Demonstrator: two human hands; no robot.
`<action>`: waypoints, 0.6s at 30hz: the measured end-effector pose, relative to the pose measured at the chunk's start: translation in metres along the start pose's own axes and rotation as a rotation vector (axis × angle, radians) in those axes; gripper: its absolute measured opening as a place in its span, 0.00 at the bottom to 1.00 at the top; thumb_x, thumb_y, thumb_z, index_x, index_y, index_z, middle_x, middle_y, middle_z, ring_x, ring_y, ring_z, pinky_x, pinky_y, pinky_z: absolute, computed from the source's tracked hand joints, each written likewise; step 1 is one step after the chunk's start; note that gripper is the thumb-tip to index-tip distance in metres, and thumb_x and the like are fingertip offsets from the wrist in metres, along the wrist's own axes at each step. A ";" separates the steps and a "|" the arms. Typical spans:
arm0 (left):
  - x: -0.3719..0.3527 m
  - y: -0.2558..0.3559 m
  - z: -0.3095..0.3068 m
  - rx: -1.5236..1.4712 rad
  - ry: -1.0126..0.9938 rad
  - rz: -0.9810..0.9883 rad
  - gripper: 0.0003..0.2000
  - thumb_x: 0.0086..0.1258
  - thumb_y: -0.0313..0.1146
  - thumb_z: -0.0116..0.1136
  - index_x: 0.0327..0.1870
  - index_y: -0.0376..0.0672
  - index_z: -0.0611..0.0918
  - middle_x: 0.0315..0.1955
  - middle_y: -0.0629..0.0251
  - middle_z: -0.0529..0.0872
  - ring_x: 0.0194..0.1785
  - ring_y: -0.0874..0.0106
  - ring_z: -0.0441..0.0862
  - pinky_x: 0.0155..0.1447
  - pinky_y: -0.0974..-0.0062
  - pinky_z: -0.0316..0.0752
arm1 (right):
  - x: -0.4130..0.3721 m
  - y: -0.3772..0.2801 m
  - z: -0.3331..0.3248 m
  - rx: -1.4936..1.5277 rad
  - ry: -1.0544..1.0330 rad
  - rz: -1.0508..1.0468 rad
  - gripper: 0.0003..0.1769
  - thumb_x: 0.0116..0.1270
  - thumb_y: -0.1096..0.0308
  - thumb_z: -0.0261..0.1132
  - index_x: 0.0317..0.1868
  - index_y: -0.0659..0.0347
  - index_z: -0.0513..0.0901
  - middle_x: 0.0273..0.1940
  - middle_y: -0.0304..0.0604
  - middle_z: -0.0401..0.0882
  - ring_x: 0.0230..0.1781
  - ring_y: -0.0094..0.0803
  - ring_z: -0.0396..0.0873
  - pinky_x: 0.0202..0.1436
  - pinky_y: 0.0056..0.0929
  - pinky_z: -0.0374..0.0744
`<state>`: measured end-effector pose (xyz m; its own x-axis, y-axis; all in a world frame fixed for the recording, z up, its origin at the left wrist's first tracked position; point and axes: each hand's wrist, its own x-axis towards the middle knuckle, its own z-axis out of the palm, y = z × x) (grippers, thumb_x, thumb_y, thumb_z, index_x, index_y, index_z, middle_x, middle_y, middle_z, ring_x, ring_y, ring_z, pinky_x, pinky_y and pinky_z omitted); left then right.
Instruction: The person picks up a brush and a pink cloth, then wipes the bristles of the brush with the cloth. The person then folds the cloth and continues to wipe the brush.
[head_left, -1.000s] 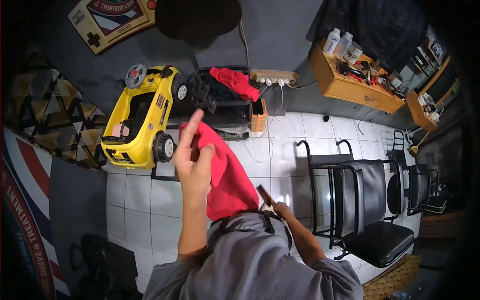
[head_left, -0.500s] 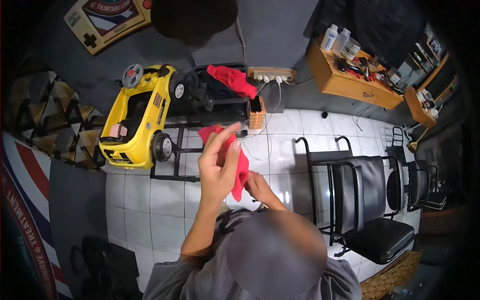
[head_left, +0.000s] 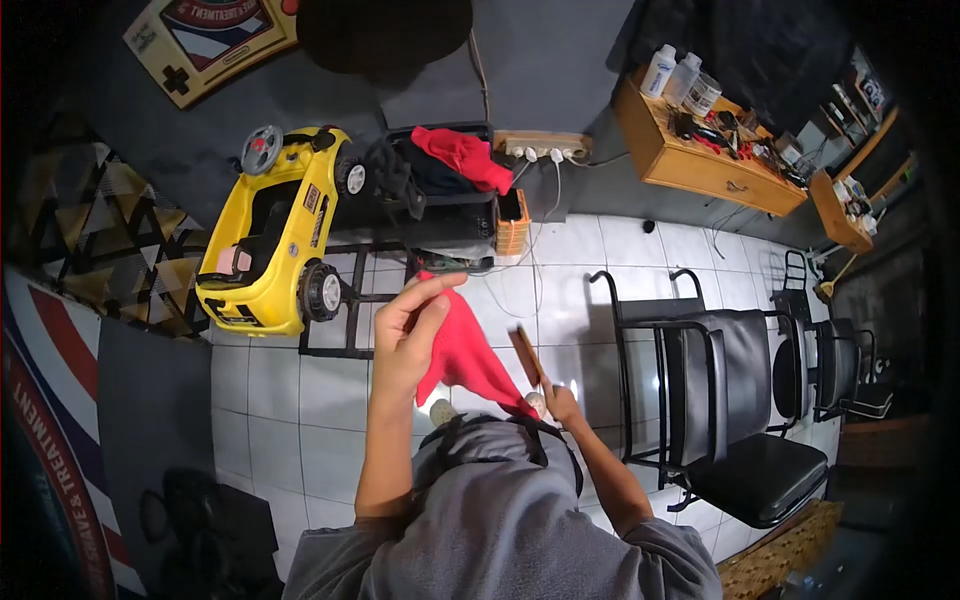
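My left hand [head_left: 402, 345] is raised, its fingers closed on a red cloth [head_left: 462, 350]. The cloth hangs from that hand and stretches down to the right, towards my lap. My right hand [head_left: 563, 403] is lower and to the right, wrapped round the handle of a brown wooden brush [head_left: 526, 357]. The brush points up and to the left, a short way from the cloth. Part of the cloth's upper end is hidden behind my left fingers.
A yellow toy car [head_left: 270, 235] stands on a black frame [head_left: 350, 350] at left. Another red cloth [head_left: 462, 158] lies over a dark bin [head_left: 450, 220]. Black chairs [head_left: 735, 390] stand at right, below a wooden drawer shelf [head_left: 690, 172] holding bottles and tools. Cables run to a power strip [head_left: 545, 150].
My left hand has moved slightly left, and the red cloth now hangs more spread out. My right hand has moved down and right, away from the cloth, bringing the brush into sight.
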<state>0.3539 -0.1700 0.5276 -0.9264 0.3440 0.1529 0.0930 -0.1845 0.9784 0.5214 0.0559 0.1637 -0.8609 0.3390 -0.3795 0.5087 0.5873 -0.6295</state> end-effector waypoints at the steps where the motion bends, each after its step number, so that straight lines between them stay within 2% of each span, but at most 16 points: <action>1: 0.000 -0.003 0.003 0.002 0.024 -0.054 0.14 0.69 0.22 0.50 0.53 0.34 0.79 0.34 0.72 0.77 0.36 0.86 0.70 0.43 0.90 0.65 | -0.007 -0.042 -0.024 0.206 0.049 -0.059 0.35 0.74 0.45 0.39 0.25 0.68 0.76 0.17 0.49 0.73 0.20 0.42 0.76 0.26 0.41 0.70; 2: -0.001 -0.005 0.008 0.004 0.047 -0.108 0.14 0.69 0.22 0.49 0.53 0.34 0.79 0.34 0.72 0.77 0.35 0.86 0.70 0.42 0.90 0.66 | -0.021 -0.094 -0.054 0.413 0.099 -0.117 0.34 0.75 0.46 0.39 0.23 0.66 0.73 0.14 0.44 0.69 0.17 0.35 0.72 0.23 0.37 0.67; 4: -0.001 -0.011 0.019 -0.148 0.038 -0.165 0.15 0.70 0.21 0.47 0.56 0.35 0.78 0.35 0.72 0.79 0.35 0.85 0.73 0.41 0.87 0.69 | -0.038 -0.156 -0.082 0.797 0.137 -0.258 0.32 0.75 0.45 0.38 0.19 0.61 0.66 0.12 0.36 0.61 0.13 0.24 0.62 0.17 0.27 0.60; 6: -0.003 -0.020 0.025 -0.210 0.002 -0.174 0.16 0.70 0.21 0.46 0.57 0.35 0.77 0.36 0.71 0.80 0.36 0.84 0.74 0.42 0.86 0.70 | -0.051 -0.187 -0.096 1.057 -0.076 -0.273 0.26 0.76 0.51 0.40 0.23 0.59 0.66 0.18 0.32 0.64 0.17 0.19 0.61 0.20 0.22 0.62; 7: -0.005 -0.020 0.029 -0.267 -0.006 -0.231 0.17 0.70 0.22 0.46 0.59 0.35 0.75 0.40 0.68 0.80 0.38 0.83 0.75 0.45 0.85 0.71 | -0.057 -0.205 -0.105 0.957 -0.073 -0.385 0.26 0.76 0.50 0.40 0.25 0.59 0.66 0.19 0.33 0.65 0.17 0.18 0.61 0.20 0.20 0.61; 8: -0.004 -0.019 0.037 -0.347 0.012 -0.255 0.18 0.71 0.22 0.45 0.62 0.35 0.72 0.47 0.65 0.79 0.42 0.82 0.76 0.48 0.85 0.72 | -0.060 -0.215 -0.102 1.020 -0.126 -0.406 0.26 0.76 0.50 0.39 0.26 0.59 0.68 0.19 0.33 0.65 0.17 0.18 0.60 0.20 0.20 0.61; 10: -0.003 -0.014 0.048 -0.433 0.069 -0.224 0.21 0.70 0.21 0.45 0.65 0.36 0.69 0.53 0.63 0.77 0.46 0.82 0.76 0.51 0.84 0.71 | -0.070 -0.247 -0.110 1.159 -0.235 -0.244 0.26 0.76 0.49 0.39 0.28 0.60 0.70 0.19 0.32 0.65 0.17 0.18 0.60 0.19 0.20 0.60; 11: -0.003 -0.011 0.048 -0.454 0.052 -0.206 0.21 0.70 0.21 0.45 0.65 0.37 0.68 0.55 0.64 0.76 0.47 0.82 0.75 0.52 0.84 0.70 | -0.057 -0.235 -0.091 1.151 -0.259 -0.255 0.28 0.76 0.48 0.39 0.29 0.62 0.72 0.19 0.31 0.65 0.16 0.18 0.58 0.19 0.19 0.60; 14: -0.003 -0.002 0.047 -0.456 0.033 -0.121 0.24 0.69 0.21 0.47 0.67 0.38 0.66 0.58 0.65 0.74 0.52 0.82 0.74 0.56 0.83 0.69 | -0.019 -0.192 -0.049 0.706 -0.179 -0.414 0.27 0.76 0.49 0.38 0.31 0.62 0.72 0.18 0.33 0.66 0.16 0.21 0.61 0.20 0.24 0.63; 15: -0.003 0.004 0.047 -0.415 0.044 -0.074 0.24 0.68 0.21 0.47 0.67 0.38 0.66 0.59 0.65 0.74 0.54 0.81 0.73 0.57 0.83 0.68 | 0.003 -0.147 -0.015 0.431 -0.184 -0.472 0.27 0.76 0.50 0.38 0.38 0.64 0.76 0.20 0.44 0.72 0.18 0.33 0.71 0.24 0.35 0.70; 17: -0.001 0.012 0.043 -0.357 0.057 0.023 0.25 0.66 0.21 0.48 0.67 0.37 0.66 0.61 0.67 0.72 0.57 0.81 0.70 0.61 0.83 0.64 | 0.022 -0.075 0.035 0.010 -0.085 -0.615 0.24 0.73 0.52 0.46 0.38 0.65 0.80 0.24 0.53 0.79 0.27 0.44 0.79 0.31 0.42 0.74; 18: 0.000 0.016 0.044 -0.400 0.098 0.058 0.25 0.66 0.21 0.48 0.67 0.35 0.65 0.63 0.66 0.71 0.58 0.82 0.69 0.61 0.83 0.63 | 0.021 -0.038 0.048 -0.186 -0.206 -0.535 0.25 0.72 0.50 0.46 0.42 0.64 0.81 0.31 0.56 0.80 0.33 0.49 0.79 0.36 0.45 0.75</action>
<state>0.3712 -0.1322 0.5491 -0.9558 0.2372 0.1736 0.0148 -0.5509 0.8345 0.4845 0.0055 0.1470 -0.9679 -0.1774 -0.1778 -0.0208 0.7621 -0.6471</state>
